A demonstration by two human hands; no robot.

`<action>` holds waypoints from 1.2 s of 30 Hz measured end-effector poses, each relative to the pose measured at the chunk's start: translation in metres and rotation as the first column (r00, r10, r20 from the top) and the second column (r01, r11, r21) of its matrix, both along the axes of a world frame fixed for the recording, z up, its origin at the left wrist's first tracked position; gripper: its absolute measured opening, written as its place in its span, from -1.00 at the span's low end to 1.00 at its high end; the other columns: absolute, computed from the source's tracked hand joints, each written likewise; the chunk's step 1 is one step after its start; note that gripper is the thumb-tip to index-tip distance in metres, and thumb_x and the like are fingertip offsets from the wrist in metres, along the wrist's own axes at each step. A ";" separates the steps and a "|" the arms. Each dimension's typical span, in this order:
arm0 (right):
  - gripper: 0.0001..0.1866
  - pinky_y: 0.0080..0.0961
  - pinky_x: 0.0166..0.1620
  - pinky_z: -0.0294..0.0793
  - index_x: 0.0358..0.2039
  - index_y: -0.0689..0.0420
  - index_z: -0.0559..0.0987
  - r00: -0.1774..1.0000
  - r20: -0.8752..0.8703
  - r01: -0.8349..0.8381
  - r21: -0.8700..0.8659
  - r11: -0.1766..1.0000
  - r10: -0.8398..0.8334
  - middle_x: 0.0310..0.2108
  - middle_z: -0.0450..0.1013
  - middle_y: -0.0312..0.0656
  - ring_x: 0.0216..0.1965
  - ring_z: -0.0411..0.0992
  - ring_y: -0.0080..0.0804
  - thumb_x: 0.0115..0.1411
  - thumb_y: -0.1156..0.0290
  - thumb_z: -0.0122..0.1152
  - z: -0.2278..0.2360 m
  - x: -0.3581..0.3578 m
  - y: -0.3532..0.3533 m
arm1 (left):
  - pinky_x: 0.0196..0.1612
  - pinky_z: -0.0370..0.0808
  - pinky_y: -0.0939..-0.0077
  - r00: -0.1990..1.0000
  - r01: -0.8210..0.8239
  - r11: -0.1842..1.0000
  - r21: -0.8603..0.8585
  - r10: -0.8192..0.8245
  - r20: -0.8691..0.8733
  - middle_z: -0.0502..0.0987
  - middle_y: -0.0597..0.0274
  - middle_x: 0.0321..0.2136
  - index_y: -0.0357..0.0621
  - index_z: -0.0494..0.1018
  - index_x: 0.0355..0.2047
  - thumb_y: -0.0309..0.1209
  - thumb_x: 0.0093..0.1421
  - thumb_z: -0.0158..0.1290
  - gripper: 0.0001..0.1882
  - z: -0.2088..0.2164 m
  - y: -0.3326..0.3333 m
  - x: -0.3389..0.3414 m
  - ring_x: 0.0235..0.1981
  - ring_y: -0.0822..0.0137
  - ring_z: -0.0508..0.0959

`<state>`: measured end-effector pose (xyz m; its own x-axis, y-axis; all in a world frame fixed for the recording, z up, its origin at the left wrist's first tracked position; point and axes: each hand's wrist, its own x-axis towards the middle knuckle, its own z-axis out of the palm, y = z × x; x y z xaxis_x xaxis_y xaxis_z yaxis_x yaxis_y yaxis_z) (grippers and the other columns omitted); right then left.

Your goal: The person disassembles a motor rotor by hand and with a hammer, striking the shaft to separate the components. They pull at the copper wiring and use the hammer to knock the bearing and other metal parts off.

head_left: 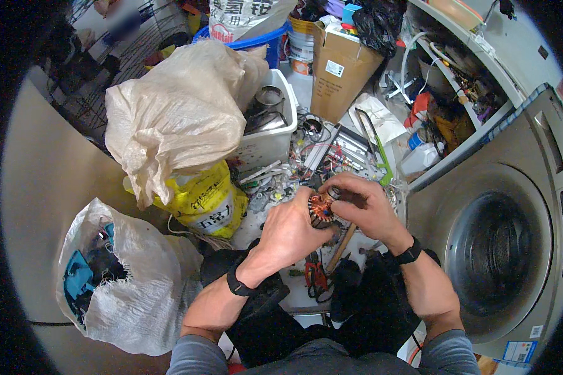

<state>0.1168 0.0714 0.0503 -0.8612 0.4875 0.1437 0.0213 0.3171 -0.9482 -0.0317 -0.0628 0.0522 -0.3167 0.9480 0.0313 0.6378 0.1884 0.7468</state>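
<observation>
My left hand (289, 226) is closed around a copper-wound motor core (321, 209), which has a dark slotted rim and orange-brown wire coils. The fingers of my right hand (374, 207) pinch a small round metal piece (334, 192) at the core's upper right. Whether that piece is joined to the core I cannot tell. Below the hands, a wooden handle (341, 247) slants down over the floor, its upper end by my right hand. Red-handled pliers (317, 276) lie between my legs.
Beyond my hands, metal and plastic scraps (275, 187) cover the floor, beside a green-framed hacksaw (380, 150). A white bin (281, 134), cardboard box (343, 78) and large beige sack (175, 106) stand behind. An open white sack (150, 281) is at left, a washing machine (481, 187) at right.
</observation>
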 end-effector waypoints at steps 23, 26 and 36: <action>-0.62 -0.62 -0.22 0.46 0.01 0.18 0.62 0.996 -0.063 0.067 -0.024 0.997 -0.068 -0.20 0.48 -0.27 -0.26 0.45 -0.57 0.16 0.45 0.43 -0.011 -0.002 -0.006 | -0.15 0.26 0.12 0.853 -0.045 0.959 0.279 0.182 -0.490 0.51 0.05 -0.28 -0.23 0.42 -0.03 -0.50 -0.12 0.34 -0.42 -0.013 0.000 -0.005 -0.21 0.03 0.56; -0.62 -0.57 -0.24 0.49 -0.02 0.19 0.62 0.990 -0.102 0.103 0.041 0.994 -0.099 -0.19 0.51 -0.24 -0.26 0.48 -0.54 0.15 0.43 0.46 -0.015 -0.003 -0.008 | -0.15 0.25 0.12 0.841 -0.030 0.954 0.298 0.185 -0.509 0.49 0.07 -0.27 -0.23 0.44 -0.01 -0.51 -0.11 0.33 -0.41 -0.012 0.001 -0.004 -0.20 0.05 0.54; -0.70 -0.35 -0.34 0.53 -0.22 0.19 0.64 0.955 -0.073 0.297 0.322 0.899 -0.289 -0.39 0.58 -0.07 -0.42 0.57 -0.23 0.15 0.27 0.48 0.005 -0.003 -0.026 | -0.16 0.26 0.12 0.822 0.006 0.938 0.347 0.193 -0.536 0.47 0.08 -0.25 -0.24 0.44 0.02 -0.55 -0.13 0.29 -0.39 -0.020 0.004 -0.002 -0.18 0.07 0.49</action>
